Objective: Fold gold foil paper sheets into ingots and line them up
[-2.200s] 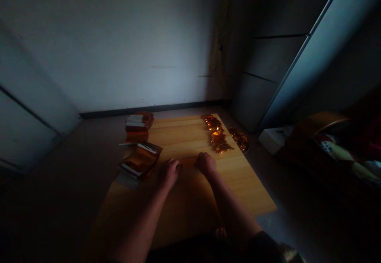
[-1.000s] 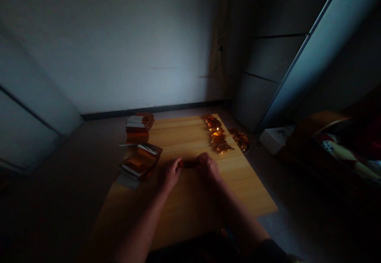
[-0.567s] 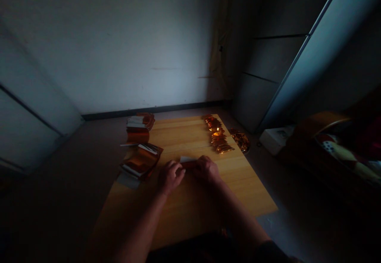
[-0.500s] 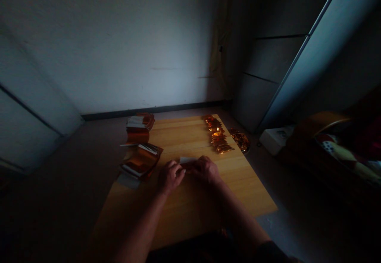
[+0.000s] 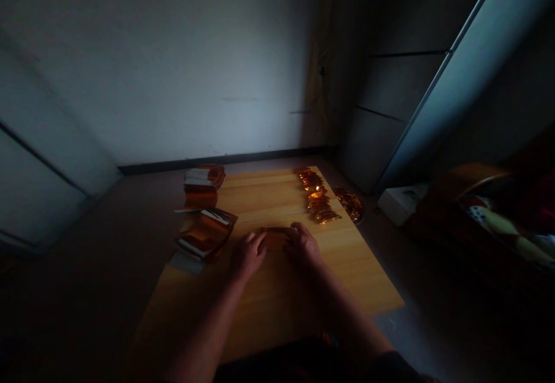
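Observation:
A copper-coloured sheet of foil paper (image 5: 276,240) lies on the wooden table between my two hands, its far edge looking folded. My left hand (image 5: 250,251) is closed at the sheet's left end, with thumb and fingers close together. At the opposite end my right hand (image 5: 303,243) is curled, its fingertips gripping the far right corner. On the left of the table lies a loose stack of copper foil sheets (image 5: 206,234) with white backs. Dim light hides the exact finger contact.
More foil sheets (image 5: 200,198) are piled at the table's (image 5: 260,195) far left edge. A row of folded shiny foil pieces (image 5: 318,198) runs along the right side. Beyond that edge, lower down, is a heap of foil pieces (image 5: 350,205). A white box (image 5: 401,203) stands farther right.
The pale side of the sheet between my hands has gone from sight, and its copper face now shows. My hands have moved slightly apart.

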Motion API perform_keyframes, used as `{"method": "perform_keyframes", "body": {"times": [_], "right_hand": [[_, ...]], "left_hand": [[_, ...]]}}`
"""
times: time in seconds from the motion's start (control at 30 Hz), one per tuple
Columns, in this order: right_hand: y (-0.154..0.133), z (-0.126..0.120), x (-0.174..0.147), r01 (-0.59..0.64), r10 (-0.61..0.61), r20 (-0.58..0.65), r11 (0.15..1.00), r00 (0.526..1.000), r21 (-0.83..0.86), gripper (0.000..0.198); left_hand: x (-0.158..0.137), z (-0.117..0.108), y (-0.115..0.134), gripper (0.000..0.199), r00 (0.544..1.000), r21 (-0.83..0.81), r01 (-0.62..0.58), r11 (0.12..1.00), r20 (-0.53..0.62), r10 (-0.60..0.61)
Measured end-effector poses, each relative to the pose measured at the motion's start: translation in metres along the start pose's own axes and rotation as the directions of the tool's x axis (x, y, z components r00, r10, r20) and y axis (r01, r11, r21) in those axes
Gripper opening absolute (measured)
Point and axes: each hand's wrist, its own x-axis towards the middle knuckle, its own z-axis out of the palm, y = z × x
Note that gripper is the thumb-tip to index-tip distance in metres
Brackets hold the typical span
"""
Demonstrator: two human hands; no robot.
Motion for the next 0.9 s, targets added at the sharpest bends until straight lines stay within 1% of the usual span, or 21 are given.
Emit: {"method": "perform_keyframes", "body": {"times": [0.13,0.23,0.33,0.53,0.7,0.9], "right_hand": [[0.005,-0.006,-0.002,0.103,-0.103,0.073,0.995,0.992,0.01,0.031],[0.008,-0.013,-0.003,0.122,-0.121,0.11,0.993,0.986,0.001,0.027],[0.01,-0.014,-0.004,0.124,-0.124,0.08,0.992,0.989,0.005,0.022],[0.009,-0.004,-0.003,0.198,-0.198,-0.009,0.98,0.98,0.0,0.015],[0.007,0.001,0.0,0.163,-0.162,0.034,0.986,0.986,-0.037,0.015],[0.002,-0.008,0.006,0.098,-0.087,0.12,0.991,0.989,-0.087,0.016]], "left_hand": [[0.0,-0.003,0.001,0.031,0.999,-0.011,-0.038,0.999,0.014,0.038],[-0.001,-0.003,0.0,0.034,0.998,-0.03,-0.057,0.998,0.019,0.058],[-0.001,-0.002,-0.002,0.037,0.998,-0.054,-0.068,0.996,0.008,0.069],[-0.001,-0.002,-0.002,0.031,0.996,-0.049,-0.087,0.995,0.005,0.087],[-0.001,-0.004,0.0,0.029,0.998,-0.064,-0.063,0.996,-0.008,0.063],[-0.002,-0.003,-0.002,0.026,0.997,-0.137,-0.06,0.989,-0.056,0.053]]}}
